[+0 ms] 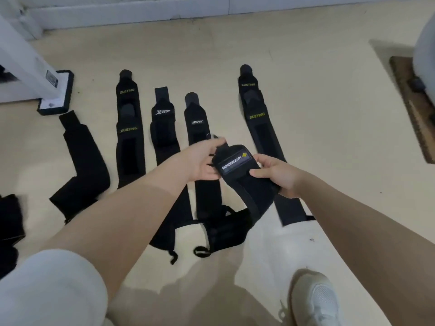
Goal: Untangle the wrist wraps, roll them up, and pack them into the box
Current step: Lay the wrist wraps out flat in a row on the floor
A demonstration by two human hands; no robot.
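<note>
Both hands hold a black wrist wrap (pixel 237 171) with a white label and yellow diamond above the floor. My left hand (pixel 202 161) pinches its far end. My right hand (pixel 273 172) grips its right side, thumb on top. The wrap's tail hangs down to a bunched part (pixel 223 229) on the floor. Several other black wraps lie flat in a row: one bent at the left (pixel 82 165), two with yellow lettering (pixel 129 130) (pixel 256 118), one with a white logo (pixel 162 123) and another (pixel 196 123). A dark box-like thing (pixel 9 222) sits at the left edge.
The floor is pale beige (pixel 329 128). A white post on a black-rimmed foot (pixel 55 95) stands at the back left. A wooden board (pixel 414 104) lies at the right edge. My white shoe (pixel 317 300) is at the bottom right, my white-clad knee (pixel 47 292) at the bottom left.
</note>
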